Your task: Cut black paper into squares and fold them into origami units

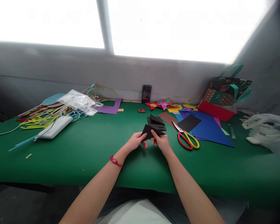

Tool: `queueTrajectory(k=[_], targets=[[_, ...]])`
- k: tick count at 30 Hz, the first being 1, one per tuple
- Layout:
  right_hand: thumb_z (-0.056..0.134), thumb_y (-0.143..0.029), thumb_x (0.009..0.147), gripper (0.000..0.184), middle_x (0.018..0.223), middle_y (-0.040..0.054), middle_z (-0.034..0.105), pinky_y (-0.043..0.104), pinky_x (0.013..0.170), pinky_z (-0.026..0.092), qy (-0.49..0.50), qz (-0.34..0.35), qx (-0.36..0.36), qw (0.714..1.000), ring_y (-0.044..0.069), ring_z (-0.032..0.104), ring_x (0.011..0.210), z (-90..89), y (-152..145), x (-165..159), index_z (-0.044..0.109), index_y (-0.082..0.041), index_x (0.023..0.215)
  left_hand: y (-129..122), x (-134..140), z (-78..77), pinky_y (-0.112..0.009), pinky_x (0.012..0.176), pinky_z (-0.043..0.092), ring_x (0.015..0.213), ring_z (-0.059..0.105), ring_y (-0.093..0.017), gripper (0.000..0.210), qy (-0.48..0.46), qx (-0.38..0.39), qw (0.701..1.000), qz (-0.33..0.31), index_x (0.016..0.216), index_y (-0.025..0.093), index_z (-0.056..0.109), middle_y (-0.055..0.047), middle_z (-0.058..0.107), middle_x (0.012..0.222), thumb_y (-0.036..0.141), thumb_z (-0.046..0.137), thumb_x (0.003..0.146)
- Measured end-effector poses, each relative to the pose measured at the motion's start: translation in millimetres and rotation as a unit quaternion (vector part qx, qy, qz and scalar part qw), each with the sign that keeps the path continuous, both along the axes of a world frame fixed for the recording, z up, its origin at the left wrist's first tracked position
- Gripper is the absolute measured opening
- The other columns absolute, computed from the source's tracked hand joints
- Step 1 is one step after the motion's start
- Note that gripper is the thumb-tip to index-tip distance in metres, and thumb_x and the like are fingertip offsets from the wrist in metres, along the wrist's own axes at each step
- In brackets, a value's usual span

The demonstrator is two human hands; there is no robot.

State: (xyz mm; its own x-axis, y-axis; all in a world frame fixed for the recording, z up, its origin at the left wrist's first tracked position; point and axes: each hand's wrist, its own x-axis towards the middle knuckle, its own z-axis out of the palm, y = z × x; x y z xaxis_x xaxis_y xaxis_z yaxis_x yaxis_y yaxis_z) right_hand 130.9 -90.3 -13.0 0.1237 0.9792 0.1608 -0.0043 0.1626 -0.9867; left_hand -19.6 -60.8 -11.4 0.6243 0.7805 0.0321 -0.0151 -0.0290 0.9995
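One folded piece of dark, nearly black paper [147,132] is held above the near part of the desk [95,158], pinched at its left end by the bare left hand [135,141] and at its right by the bare right hand [162,143], thumbs on top. The step in hand appears to be shaping or pressing a fold; the next move seems to call for aligned edges and even thumb pressure along the crease. Just beyond lies a stack of black folded paper [156,122]. The desk has a smooth green covering. To the right rest metal scissors with red and yellow handles [181,131] and a large blue paper sheet [208,130]; to the left, a white oblong device [57,127]. Behind stands a plain grey wall [130,73] beneath glaring white window panes [189,28].
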Motion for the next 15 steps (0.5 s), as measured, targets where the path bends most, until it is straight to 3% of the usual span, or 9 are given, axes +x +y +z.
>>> queueTrajectory(k=[4, 8, 15], targets=[[0.044, -0.055, 0.076, 0.052, 0.033, 0.0023, 0.047, 0.024, 0.034, 0.03, 0.03, 0.002, -0.015, 0.999, 0.009, 0.038, 0.028, -0.8, 0.7, 2.7, 0.051, -0.016, 0.042, -0.3, -0.6, 1.0, -0.022, 0.045, 0.038, 0.035, 0.05, -0.011, 0.041, 0.017, 0.006, 1.0, 0.004, 0.08, 0.012, 0.051, 0.002, 0.052, 0.04, 0.051, 0.039, 0.079], [0.039, -0.059, 0.077, 0.05, 0.033, 0.0005, 0.049, 0.022, 0.03, 0.028, 0.077, -0.01, -0.021, 0.997, 0.009, 0.036, 0.026, -0.5, 3.1, 4.6, 0.057, -0.015, 0.063, -1.1, -0.3, 0.3, -0.02, 0.039, 0.033, 0.028, 0.041, -0.008, 0.043, 0.045, 0.021, 0.999, 0.018, 0.081, 0.012, 0.052, 0.006, 0.045, 0.034, 0.053, 0.037, 0.08], [0.042, -0.058, 0.075, 0.048, 0.03, -0.0005, 0.045, 0.022, 0.028, 0.024, 0.1, -0.03, -0.044, 0.994, 0.008, 0.033, 0.024, -0.9, 4.9, 5.2, 0.055, -0.015, 0.057, -5.1, 0.6, 2.5, -0.019, 0.036, 0.028, 0.026, 0.035, -0.007, 0.043, 0.077, 0.059, 0.995, 0.036, 0.079, 0.014, 0.055, 0.007, 0.04, 0.031, 0.052, 0.035, 0.081]])
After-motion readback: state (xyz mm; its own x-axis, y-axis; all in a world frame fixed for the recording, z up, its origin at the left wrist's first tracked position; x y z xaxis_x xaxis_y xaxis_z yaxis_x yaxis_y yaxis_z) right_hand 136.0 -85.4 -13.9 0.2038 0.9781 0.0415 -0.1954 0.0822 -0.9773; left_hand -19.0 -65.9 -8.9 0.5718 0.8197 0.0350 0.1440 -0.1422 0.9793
